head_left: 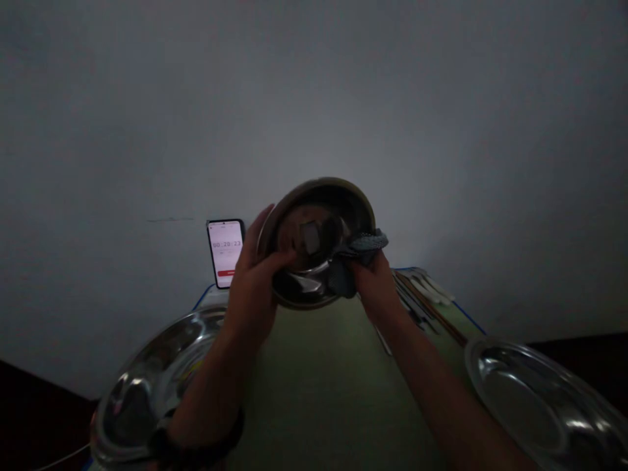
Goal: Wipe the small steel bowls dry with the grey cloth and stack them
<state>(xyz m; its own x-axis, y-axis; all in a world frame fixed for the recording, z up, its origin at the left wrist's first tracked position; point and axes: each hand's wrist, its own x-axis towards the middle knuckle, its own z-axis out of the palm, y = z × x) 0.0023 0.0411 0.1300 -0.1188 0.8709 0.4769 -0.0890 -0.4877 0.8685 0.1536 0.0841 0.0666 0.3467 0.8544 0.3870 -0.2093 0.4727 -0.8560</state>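
Observation:
A shiny metal bowl [304, 284] is held up above the table, tilted so that its inside faces me. My left hand [258, 261] grips its left side, the thumb over the rim and the fingers behind. On the right side, my right hand [370, 278] is closed on a grey cloth [366, 243], which folds over the bowl's rim and hangs partly inside. The fingers of my right hand are mostly hidden behind the bowl and cloth.
A large metal basin [118, 405] stands at the left, something yellowish in it. Behind it a phone [226, 255] showing a timer leans on the wall. Chopsticks [432, 311] and several white-handled utensils [434, 288] lie at the right, near another metal basin [559, 392]. The green tabletop [324, 392] lies below.

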